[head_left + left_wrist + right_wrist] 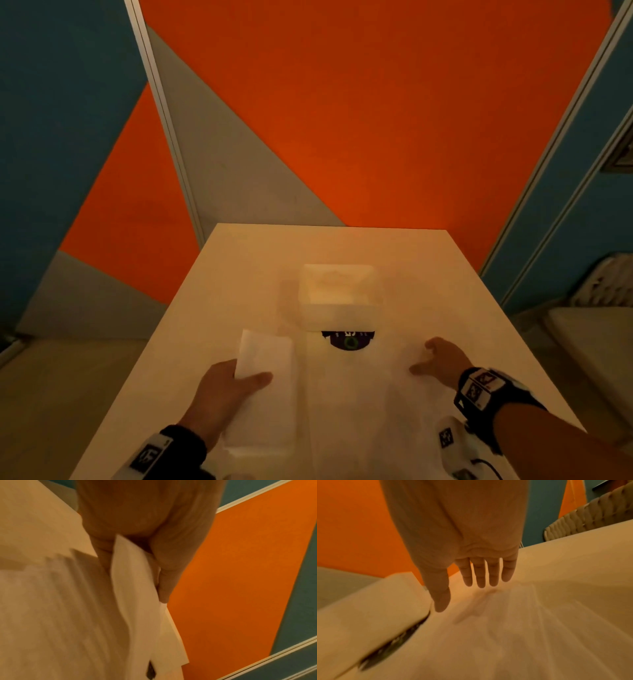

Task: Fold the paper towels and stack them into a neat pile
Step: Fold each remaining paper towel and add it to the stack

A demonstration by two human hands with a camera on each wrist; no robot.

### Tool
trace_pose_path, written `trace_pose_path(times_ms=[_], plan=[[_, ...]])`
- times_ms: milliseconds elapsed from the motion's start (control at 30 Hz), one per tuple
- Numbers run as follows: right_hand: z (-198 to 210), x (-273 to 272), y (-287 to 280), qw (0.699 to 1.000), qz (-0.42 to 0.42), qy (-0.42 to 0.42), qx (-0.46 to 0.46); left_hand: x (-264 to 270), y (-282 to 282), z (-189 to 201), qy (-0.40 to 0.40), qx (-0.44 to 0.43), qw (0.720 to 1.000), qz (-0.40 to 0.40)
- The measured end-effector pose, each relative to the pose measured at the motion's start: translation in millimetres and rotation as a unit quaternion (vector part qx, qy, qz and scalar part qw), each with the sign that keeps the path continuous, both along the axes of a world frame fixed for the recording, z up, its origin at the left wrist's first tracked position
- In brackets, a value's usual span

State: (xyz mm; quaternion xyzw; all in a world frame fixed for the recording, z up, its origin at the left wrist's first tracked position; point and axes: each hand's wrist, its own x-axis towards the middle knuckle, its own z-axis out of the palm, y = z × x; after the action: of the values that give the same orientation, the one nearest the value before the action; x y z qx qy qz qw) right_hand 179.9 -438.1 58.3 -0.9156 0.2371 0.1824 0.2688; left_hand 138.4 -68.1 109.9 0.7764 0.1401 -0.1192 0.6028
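My left hand (236, 378) pinches a folded white paper towel (265, 354) between thumb and fingers, just above a low pile of folded towels (263, 435) at the near left of the table. The left wrist view shows the same folded towel (137, 595) hanging from the left hand (137, 555). A large unfolded towel (370, 394) lies flat in the middle. My right hand (435, 359) hovers over that sheet's right part with straight, spread fingers (481, 574) and holds nothing.
A white box of towels (337, 296) stands at the table's centre, farther back. A dark round sticker (349, 341) shows between box and sheet. The pale table (239, 260) ends at orange, grey and blue wall panels. A woven chair (606, 284) sits to the right.
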Motion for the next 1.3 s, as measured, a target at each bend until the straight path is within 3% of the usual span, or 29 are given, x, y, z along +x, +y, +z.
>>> trace_pose_path(times_ms=[200, 533, 667, 733, 833, 900, 1000, 1133, 1300], plan=[[-16.9, -9.8, 11.7, 0.997, 0.001, 0.018, -0.080, 9.9, 4.4, -18.4, -0.053, 0.154, 0.986, -0.030], [-14.7, -4.9, 15.1, 0.995, -0.034, 0.041, -0.080, 19.3, 3.9, -19.9, -0.071, 0.174, 0.982, -0.004], [-11.7, -2.4, 17.0, 0.995, -0.024, 0.047, -0.089, 18.3, -0.6, -17.7, -0.095, 0.226, 0.969, -0.030], [-11.2, -1.3, 17.6, 0.994, -0.018, 0.046, -0.097, 16.6, -2.9, -16.7, -0.121, 0.293, 0.948, -0.038], [-11.4, 0.5, 17.5, 0.994, -0.015, 0.034, -0.100, 11.4, -8.4, -14.2, -0.194, 0.461, 0.864, -0.064], [-11.6, 1.5, 18.0, 0.996, -0.010, 0.030, -0.088, 9.4, -11.8, -18.4, -0.246, 0.507, 0.817, -0.119], [-12.4, 3.7, 17.8, 0.997, -0.007, 0.032, -0.064, 6.4, -17.2, -35.6, -0.222, 0.549, 0.774, -0.224], [-12.5, 6.0, 16.5, 0.994, 0.013, 0.059, -0.091, 2.7, -20.1, -60.1, -0.157, 0.545, 0.768, -0.297], [-9.4, 4.7, 17.7, 0.990, 0.035, 0.050, -0.125, 3.2, -19.7, -65.6, -0.122, 0.541, 0.770, -0.316]])
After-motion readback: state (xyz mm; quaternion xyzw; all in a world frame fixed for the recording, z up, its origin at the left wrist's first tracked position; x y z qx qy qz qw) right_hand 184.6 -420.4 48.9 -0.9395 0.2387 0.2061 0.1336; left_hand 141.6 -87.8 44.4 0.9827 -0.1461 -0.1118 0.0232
